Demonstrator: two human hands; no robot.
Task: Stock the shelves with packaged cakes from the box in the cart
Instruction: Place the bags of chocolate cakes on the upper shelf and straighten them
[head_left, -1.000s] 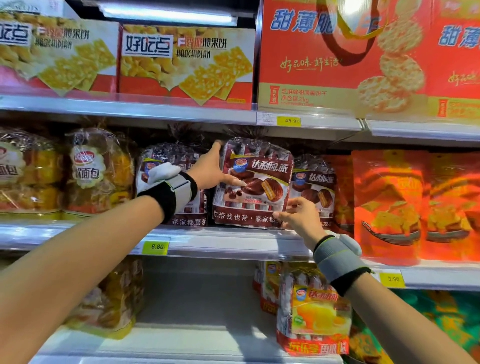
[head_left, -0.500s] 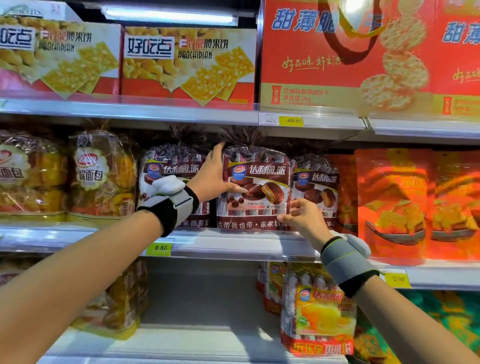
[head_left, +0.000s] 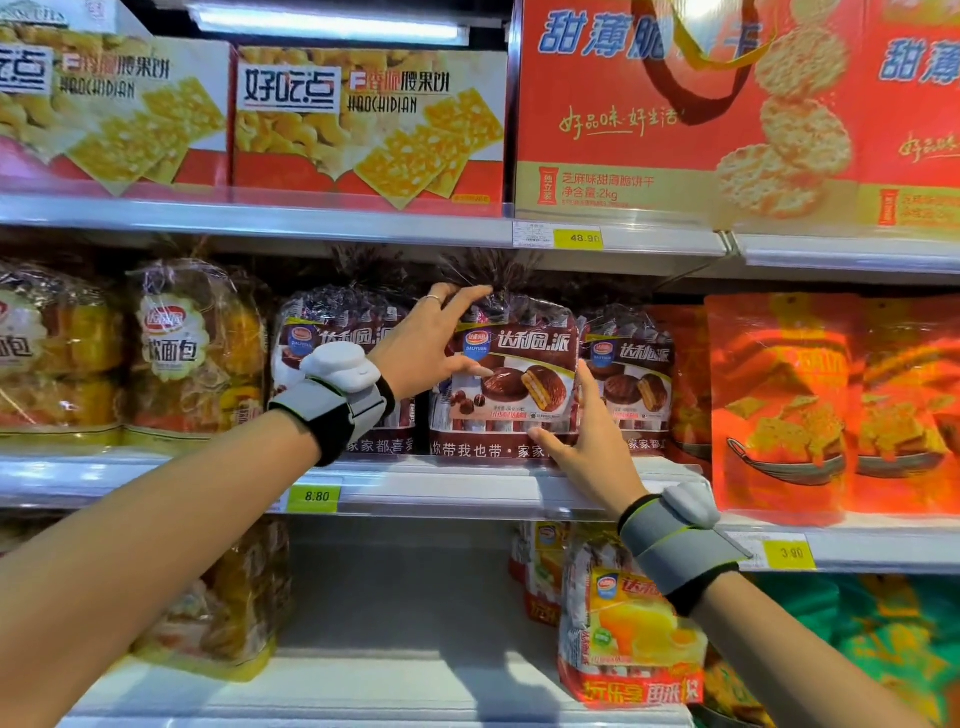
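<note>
A dark brown bag of chocolate cakes (head_left: 519, 379) stands upright on the middle shelf (head_left: 415, 488), between two bags of the same kind, one on its left (head_left: 332, 332) and one on its right (head_left: 631, 379). My left hand (head_left: 426, 348) lies against its upper left corner, fingers stretched to the top seam and thumb across the front. My right hand (head_left: 587, 441) presses flat on its lower right corner with straight fingers. The cart and the box are out of view.
Yellow bread bags (head_left: 192, 353) stand further left and orange snack bags (head_left: 779, 400) to the right. Big biscuit boxes (head_left: 363, 124) fill the shelf above. On the lower shelf stands a yellow cake bag (head_left: 628, 634), with bare shelf space to its left.
The cake bag has gone from tilted and lifted to upright on the shelf, pushed further in. My left fingers have stretched up to its top and my right hand has flattened against it.
</note>
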